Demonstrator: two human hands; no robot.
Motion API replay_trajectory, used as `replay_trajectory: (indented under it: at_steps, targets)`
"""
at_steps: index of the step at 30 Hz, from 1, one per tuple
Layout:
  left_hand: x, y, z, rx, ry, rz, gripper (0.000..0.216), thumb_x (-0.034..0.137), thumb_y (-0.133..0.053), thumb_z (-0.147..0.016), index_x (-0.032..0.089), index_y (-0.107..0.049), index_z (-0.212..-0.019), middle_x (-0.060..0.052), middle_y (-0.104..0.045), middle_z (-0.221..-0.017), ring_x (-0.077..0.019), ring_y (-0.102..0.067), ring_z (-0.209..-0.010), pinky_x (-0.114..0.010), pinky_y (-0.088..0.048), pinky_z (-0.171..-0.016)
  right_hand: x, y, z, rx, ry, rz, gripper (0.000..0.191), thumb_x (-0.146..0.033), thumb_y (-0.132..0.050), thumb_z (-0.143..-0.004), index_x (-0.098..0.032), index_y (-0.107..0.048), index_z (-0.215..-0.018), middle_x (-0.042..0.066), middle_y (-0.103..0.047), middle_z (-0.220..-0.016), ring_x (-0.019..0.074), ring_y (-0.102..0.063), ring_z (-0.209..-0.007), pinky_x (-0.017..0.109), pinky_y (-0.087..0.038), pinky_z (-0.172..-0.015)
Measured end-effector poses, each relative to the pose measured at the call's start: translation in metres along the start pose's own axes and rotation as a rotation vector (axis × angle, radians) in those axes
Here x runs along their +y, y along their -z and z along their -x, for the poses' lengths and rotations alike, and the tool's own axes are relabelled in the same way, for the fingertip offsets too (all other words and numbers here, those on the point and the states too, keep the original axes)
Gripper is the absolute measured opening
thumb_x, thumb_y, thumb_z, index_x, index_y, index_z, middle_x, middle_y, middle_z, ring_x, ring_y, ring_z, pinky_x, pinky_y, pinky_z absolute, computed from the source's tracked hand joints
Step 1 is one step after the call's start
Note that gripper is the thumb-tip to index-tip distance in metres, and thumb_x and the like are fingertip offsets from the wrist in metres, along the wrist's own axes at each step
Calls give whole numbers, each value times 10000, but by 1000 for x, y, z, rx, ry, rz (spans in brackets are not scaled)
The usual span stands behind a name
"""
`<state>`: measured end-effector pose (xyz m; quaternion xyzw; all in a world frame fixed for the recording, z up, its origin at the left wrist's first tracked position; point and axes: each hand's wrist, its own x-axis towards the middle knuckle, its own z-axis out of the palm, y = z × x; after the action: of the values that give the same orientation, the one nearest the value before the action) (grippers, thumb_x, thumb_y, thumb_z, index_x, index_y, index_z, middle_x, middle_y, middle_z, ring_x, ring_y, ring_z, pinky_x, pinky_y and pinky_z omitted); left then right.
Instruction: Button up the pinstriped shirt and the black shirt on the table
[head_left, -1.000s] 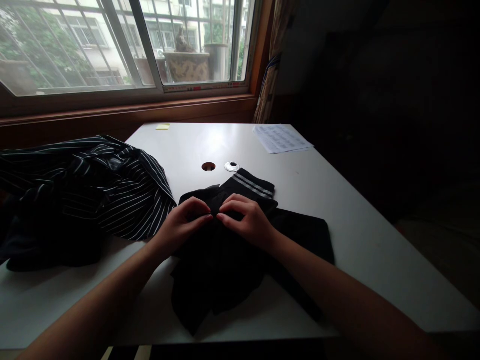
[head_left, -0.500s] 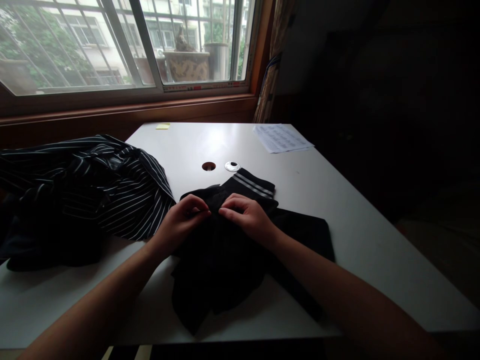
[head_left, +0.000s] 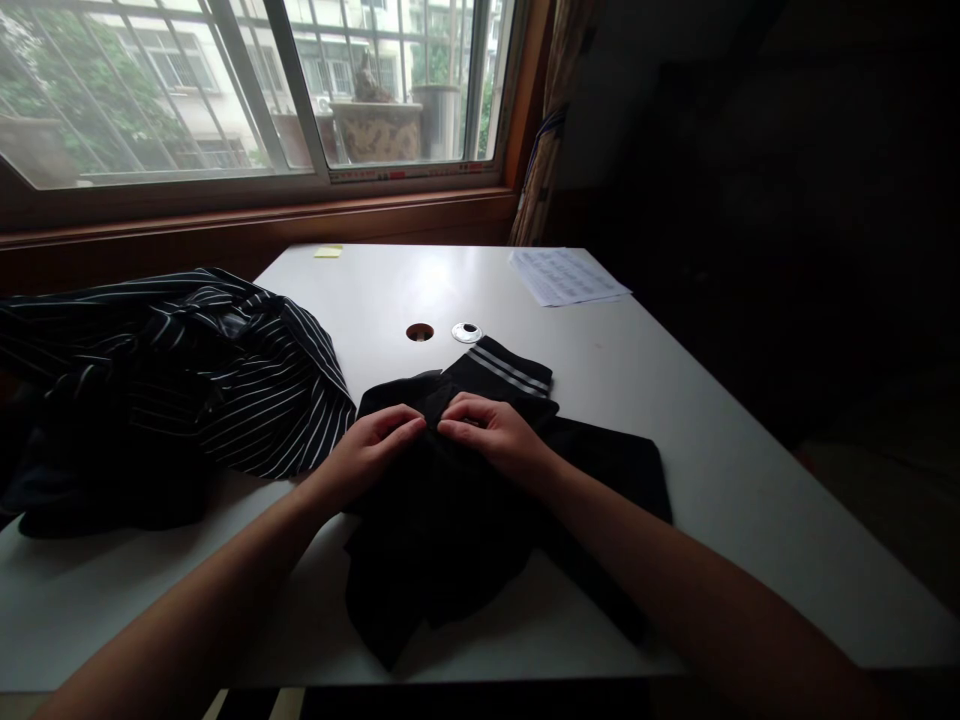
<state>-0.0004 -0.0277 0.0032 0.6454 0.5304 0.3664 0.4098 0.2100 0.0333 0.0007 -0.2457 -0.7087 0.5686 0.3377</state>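
Observation:
A black garment [head_left: 465,520] with a grey-striped cuff [head_left: 510,370] lies crumpled on the white table [head_left: 675,400] in front of me. My left hand [head_left: 371,450] and my right hand [head_left: 491,435] meet fingertip to fingertip on the garment's upper middle. Both have curled fingers pinching a small fold of the black cloth between them. My forearms reach in from the bottom edge.
A dark pinstriped garment [head_left: 172,370] is heaped on the table's left side. A round cable hole [head_left: 419,332] and its loose cap [head_left: 466,332] sit behind the black garment. Printed papers [head_left: 566,275] lie at the far right, a yellow sticky note [head_left: 328,252] at the far edge. A window [head_left: 247,80] is behind.
Both hands have shifted slightly up and closer together on the cloth, fingers tightening into a pinch. The view has drifted a little.

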Motion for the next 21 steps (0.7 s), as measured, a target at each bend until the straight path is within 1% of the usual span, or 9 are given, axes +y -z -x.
replay_trajectory:
  at_steps: [4, 7, 10, 13, 16, 19, 21]
  targets:
    - [2, 1, 0, -22, 13, 6, 317, 476, -572, -907, 182, -683, -946, -6, -616, -794, -152, -547, -738, -232, -415, -636, 2, -1, 0, 7, 22, 58, 177, -359, -672, -858, -187, -715, -851, 28, -639, -903, 168, -603, -865, 288, -465, -813]
    - [2, 0, 0, -19, 37, 35, 301, 468, -607, -884, 176, -678, -905, 1, -601, -773, -141, -530, -713, -225, -403, -615, 2, 0, 0, 1, 18, 108, 185, -364, -672, -856, -187, -723, -858, 29, -645, -899, 171, -611, -867, 291, -465, -817]
    - [2, -1, 0, -2, 64, 87, 289, 460, -641, -859, 176, -672, -903, -1, -603, -778, -143, -535, -721, -226, -409, -616, 3, 2, -1, -20, -6, 124, 180, -355, -676, -848, -186, -732, -875, 29, -657, -904, 176, -619, -877, 294, -464, -820]
    - [0, -3, 0, 36, 65, 135, 287, 453, -663, -842, 177, -669, -923, -17, -619, -821, -159, -555, -762, -241, -430, -648, 4, 4, -1, -15, -47, 130, 186, -360, -689, -831, -183, -736, -866, 25, -666, -889, 180, -622, -866, 297, -464, -810]
    - [0, -5, 0, 65, 64, 155, 279, 445, -680, -830, 184, -675, -928, -20, -631, -844, -163, -567, -779, -245, -437, -669, 2, 5, -1, -17, -123, 130, 209, -377, -697, -816, -179, -738, -869, 24, -685, -881, 190, -628, -870, 303, -467, -811]
    - [0, -5, 0, 62, 95, 186, 285, 448, -703, -804, 185, -680, -913, -13, -633, -818, -160, -572, -757, -238, -434, -644, 1, 5, -1, -30, -178, 128, 230, -394, -700, -806, -177, -737, -874, 22, -697, -867, 195, -633, -865, 303, -472, -807]
    - [-1, -6, -1, 49, 142, 247, 290, 447, -714, -790, 180, -677, -897, -4, -618, -774, -150, -565, -714, -231, -425, -606, 1, 5, -1, -34, -187, 143, 235, -401, -700, -802, -178, -733, -868, 19, -698, -853, 193, -634, -851, 299, -474, -792]
